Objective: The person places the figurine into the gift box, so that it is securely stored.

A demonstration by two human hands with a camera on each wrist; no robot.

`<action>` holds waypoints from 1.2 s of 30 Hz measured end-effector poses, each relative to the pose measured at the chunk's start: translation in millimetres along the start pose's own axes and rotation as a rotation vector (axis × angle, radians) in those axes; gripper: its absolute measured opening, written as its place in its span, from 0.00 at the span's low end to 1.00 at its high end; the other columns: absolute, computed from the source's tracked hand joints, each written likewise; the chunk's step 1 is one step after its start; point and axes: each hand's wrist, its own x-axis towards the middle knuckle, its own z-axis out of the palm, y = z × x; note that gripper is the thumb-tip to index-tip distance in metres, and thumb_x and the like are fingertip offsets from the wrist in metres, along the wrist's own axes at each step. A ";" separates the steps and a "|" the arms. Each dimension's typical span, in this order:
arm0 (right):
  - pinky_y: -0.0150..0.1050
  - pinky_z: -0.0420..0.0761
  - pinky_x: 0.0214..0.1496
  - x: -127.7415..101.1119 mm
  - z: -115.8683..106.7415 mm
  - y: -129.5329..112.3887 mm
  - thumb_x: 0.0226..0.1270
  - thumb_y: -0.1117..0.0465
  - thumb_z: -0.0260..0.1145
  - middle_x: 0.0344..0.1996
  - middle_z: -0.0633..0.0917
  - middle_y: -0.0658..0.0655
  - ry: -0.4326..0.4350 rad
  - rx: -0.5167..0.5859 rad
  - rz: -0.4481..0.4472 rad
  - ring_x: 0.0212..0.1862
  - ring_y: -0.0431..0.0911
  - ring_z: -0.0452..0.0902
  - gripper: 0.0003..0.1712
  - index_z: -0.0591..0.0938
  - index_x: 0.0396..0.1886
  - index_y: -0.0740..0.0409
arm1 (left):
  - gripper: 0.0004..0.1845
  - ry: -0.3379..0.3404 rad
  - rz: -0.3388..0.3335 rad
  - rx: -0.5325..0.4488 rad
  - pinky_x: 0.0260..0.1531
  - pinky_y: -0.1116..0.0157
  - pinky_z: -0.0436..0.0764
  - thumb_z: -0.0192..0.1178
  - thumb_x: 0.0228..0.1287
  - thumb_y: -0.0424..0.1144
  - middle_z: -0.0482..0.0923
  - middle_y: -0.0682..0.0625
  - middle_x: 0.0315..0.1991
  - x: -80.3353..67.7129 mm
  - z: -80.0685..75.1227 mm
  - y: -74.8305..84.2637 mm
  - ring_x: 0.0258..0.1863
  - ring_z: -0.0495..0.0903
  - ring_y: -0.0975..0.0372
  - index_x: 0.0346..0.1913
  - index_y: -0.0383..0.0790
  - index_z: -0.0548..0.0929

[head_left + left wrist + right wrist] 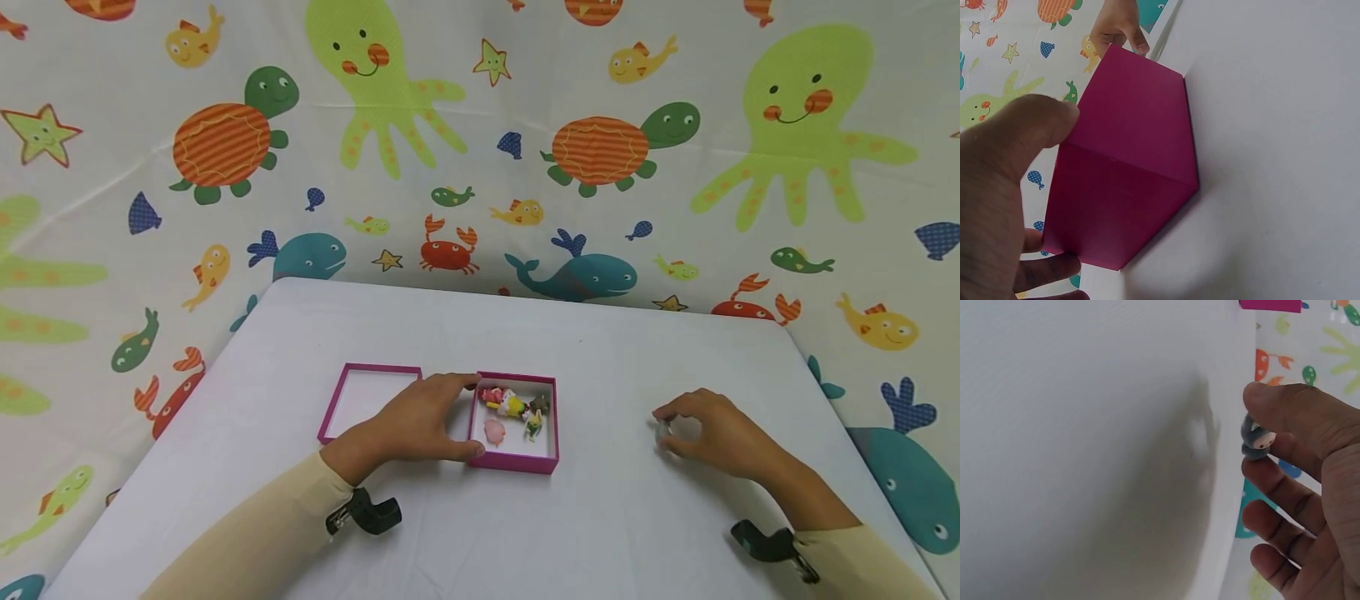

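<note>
My left hand [420, 421] spans the left side of a magenta box [517, 462], thumb at the near corner and fingertips at the far one. Inside the box lie several small figurines, among them a pink one [494, 431] and one with yellow on it [512, 406]. The left wrist view shows the box's magenta outer walls [1132, 119] between thumb and fingers. Off to the right, my right hand [712, 433] pinches a small grey figurine [1254, 439] with a pale face between thumb and index finger, over the white table.
A shallow white tray or lid with a magenta rim [382, 368] lies left of the box, partly behind my left hand. The white table [600, 533] ends at the back against a curtain [480, 108] printed with sea animals.
</note>
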 end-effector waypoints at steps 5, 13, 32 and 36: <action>0.54 0.81 0.53 5.3 0.9 -6.2 0.55 0.52 0.83 0.40 0.85 0.40 0.019 0.024 -0.014 0.51 0.48 0.77 0.21 0.89 0.49 0.47 | 0.56 -0.003 -0.004 -0.003 0.66 0.45 0.71 0.73 0.46 0.69 0.72 0.51 0.71 -0.1 -0.6 0.6 0.71 0.68 0.53 0.77 0.49 0.67; 0.55 0.80 0.55 11.8 0.4 -17.8 0.55 0.54 0.83 0.40 0.85 0.40 0.071 0.042 -0.056 0.52 0.48 0.78 0.19 0.90 0.47 0.48 | 0.55 -0.002 -0.006 0.003 0.66 0.45 0.71 0.73 0.46 0.69 0.72 0.51 0.70 -0.8 -1.5 1.8 0.71 0.69 0.53 0.77 0.49 0.67; 0.51 0.83 0.52 30.5 -7.5 -52.9 0.54 0.53 0.83 0.42 0.85 0.40 0.107 0.017 -0.144 0.52 0.46 0.77 0.20 0.90 0.48 0.47 | 0.55 0.012 0.018 0.006 0.65 0.45 0.73 0.72 0.47 0.69 0.72 0.51 0.70 -1.9 -1.8 1.9 0.70 0.69 0.53 0.76 0.48 0.68; 0.51 0.83 0.52 34.6 -10.9 -64.1 0.55 0.53 0.83 0.43 0.85 0.39 0.094 0.009 -0.156 0.53 0.46 0.76 0.21 0.90 0.49 0.47 | 0.55 0.008 0.013 0.002 0.65 0.45 0.73 0.72 0.47 0.69 0.72 0.51 0.70 -1.6 -1.7 2.2 0.70 0.69 0.53 0.76 0.48 0.68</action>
